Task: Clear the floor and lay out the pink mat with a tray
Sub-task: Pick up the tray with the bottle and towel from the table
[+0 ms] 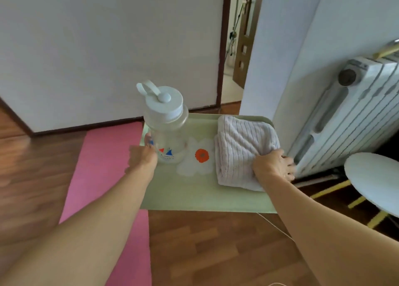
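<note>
A pale green tray [190, 195] with a white-and-orange flower print is held above the floor. On it stand a clear water bottle [167, 126] with a white lid and a folded pale striped towel [241, 147]. My left hand [143, 156] grips the tray's left edge beside the bottle. My right hand [274, 166] grips the right edge, thumb over the towel's corner. The pink mat [103, 167] lies unrolled on the wooden floor, under and left of the tray.
A white radiator [349, 113] stands close on the right. A round white stool [375, 182] with yellow legs is at the lower right. A white cable [278, 227] runs across the floor. A white wall and an open doorway [235, 48] lie ahead.
</note>
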{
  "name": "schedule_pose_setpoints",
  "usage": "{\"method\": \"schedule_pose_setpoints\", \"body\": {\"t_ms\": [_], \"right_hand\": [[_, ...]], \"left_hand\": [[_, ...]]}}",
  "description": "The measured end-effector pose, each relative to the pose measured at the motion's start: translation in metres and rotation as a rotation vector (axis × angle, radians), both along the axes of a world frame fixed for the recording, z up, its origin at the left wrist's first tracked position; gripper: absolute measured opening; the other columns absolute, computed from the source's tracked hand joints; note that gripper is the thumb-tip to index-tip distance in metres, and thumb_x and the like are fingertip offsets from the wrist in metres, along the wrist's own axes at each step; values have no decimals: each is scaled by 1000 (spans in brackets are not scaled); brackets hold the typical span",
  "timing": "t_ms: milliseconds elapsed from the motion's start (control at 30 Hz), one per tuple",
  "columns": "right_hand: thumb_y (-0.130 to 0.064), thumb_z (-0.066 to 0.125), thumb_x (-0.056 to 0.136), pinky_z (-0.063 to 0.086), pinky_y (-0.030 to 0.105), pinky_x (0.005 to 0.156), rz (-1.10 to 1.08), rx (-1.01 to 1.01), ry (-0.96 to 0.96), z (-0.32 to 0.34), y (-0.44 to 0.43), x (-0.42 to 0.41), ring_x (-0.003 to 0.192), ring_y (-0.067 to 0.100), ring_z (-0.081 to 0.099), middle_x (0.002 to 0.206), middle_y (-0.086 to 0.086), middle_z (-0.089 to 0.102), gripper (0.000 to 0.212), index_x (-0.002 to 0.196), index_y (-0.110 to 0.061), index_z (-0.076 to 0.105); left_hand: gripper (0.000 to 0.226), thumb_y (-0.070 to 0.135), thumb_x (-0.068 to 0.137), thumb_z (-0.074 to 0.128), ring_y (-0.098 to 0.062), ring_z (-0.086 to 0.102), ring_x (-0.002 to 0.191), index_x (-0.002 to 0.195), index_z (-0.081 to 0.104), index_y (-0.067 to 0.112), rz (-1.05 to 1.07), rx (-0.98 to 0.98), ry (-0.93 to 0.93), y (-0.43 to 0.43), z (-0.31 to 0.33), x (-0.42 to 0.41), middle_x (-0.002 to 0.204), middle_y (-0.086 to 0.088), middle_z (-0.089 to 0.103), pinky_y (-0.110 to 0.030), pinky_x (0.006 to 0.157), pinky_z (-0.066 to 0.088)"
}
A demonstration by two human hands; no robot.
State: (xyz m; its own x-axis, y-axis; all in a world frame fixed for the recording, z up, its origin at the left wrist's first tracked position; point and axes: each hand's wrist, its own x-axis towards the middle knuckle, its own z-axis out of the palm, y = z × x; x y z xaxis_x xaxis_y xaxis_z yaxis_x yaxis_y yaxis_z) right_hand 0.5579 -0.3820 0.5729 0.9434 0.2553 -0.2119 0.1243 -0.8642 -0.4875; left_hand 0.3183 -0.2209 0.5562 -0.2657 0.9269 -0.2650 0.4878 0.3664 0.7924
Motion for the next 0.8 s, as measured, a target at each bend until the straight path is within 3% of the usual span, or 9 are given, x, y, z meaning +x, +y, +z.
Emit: {"method": "schedule_pose_setpoints", "body": {"t_ms": [167, 300, 533, 667, 800], "right_hand": [[-21, 49, 81, 26, 51, 104, 158, -19, -14, -1, 76, -20, 121, 38, 35, 131, 19, 37, 48, 127, -12, 37], [-20, 51, 81, 25, 48, 104, 232, -35, -9, -11, 143, -24, 121, 38, 34, 133, 19, 35, 51, 129, -10, 35], [-13, 49, 78, 24, 48, 107, 279, -56, 9, -40, 279, -5, 125, 39, 30, 136, 20, 33, 55, 131, -9, 34], [-18, 51, 80, 25, 49, 104, 315, -84, -9, -53, 350, 6, 125, 39, 31, 138, 19, 33, 61, 138, -11, 30], [-20, 51, 82, 23, 49, 105, 323, -98, -15, -75, 418, 14, 125, 39, 30, 140, 19, 32, 62, 139, -12, 28]], "left_hand": [[53, 43, 100, 28, -39, 50, 117, 131, 46, 3, 49, -49, -31, 48, -14, -43, 127, -20, 55, -49, 107, 33], [60, 48, 99, 27, -38, 54, 115, 134, 43, 2, 118, -40, -90, 96, -26, -54, 123, -20, 57, -50, 105, 37], [92, 68, 88, 28, -38, 46, 127, 149, 8, 2, 254, -10, -80, 210, -45, -38, 140, -21, 46, -53, 108, 32], [81, 70, 87, 31, -43, 50, 123, 147, 28, 15, 280, -35, -21, 272, -61, -28, 131, -25, 53, -58, 105, 36], [82, 58, 91, 41, -38, 46, 126, 146, 18, 2, 371, -44, -28, 334, -87, -20, 137, -21, 49, -51, 107, 34]]}}
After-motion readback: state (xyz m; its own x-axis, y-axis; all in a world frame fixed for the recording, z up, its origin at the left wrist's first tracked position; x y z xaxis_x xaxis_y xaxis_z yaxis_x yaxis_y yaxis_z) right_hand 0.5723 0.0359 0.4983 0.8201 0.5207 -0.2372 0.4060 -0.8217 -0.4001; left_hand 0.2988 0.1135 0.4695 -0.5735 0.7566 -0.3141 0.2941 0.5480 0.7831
